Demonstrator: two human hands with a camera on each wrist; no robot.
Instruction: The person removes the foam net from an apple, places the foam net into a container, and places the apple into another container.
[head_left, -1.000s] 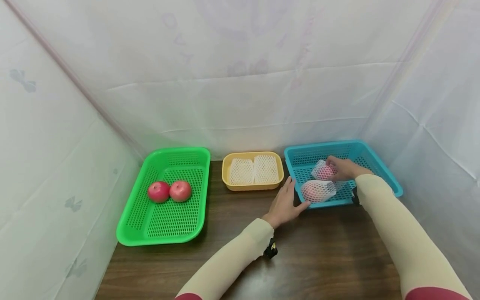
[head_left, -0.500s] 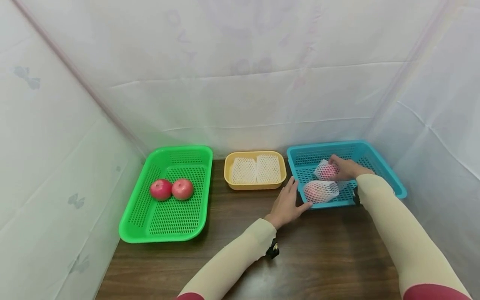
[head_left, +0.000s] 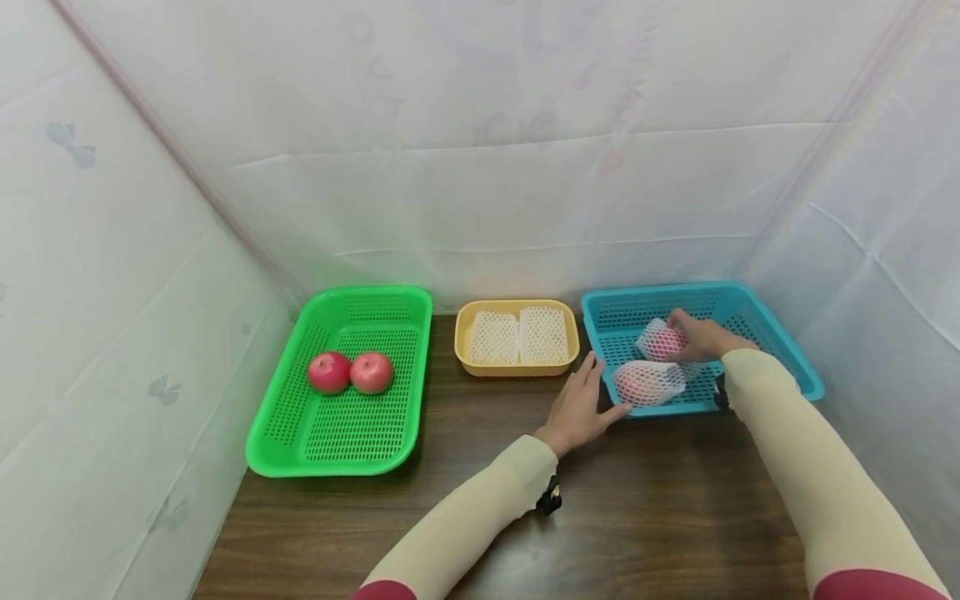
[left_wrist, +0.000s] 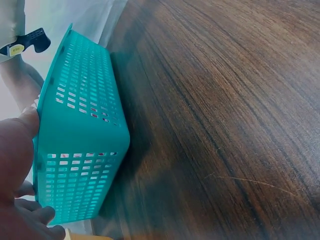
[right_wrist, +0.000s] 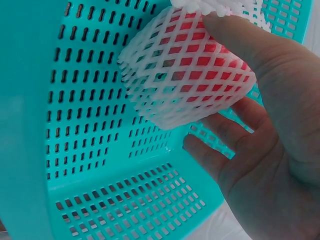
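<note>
Here, brown tabletop (head_left: 675,492), white sheeting (head_left: 465,200)

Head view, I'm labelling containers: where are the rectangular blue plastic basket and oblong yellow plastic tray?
Rectangular blue plastic basket (head_left: 636,312), head view: back wall.
Oblong yellow plastic tray (head_left: 517,370), head view: front wall.

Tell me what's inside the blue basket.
In the blue basket: a near netted fruit and a far netted fruit, held by the right hand. Whatever the fruits and hand cover cannot be seen.

Both arms (head_left: 791,446) extended forward; left hand (head_left: 577,414) splayed; right hand (head_left: 702,337) farther out, fingers (right_wrist: 212,157) curled opposite thumb (right_wrist: 250,42).
</note>
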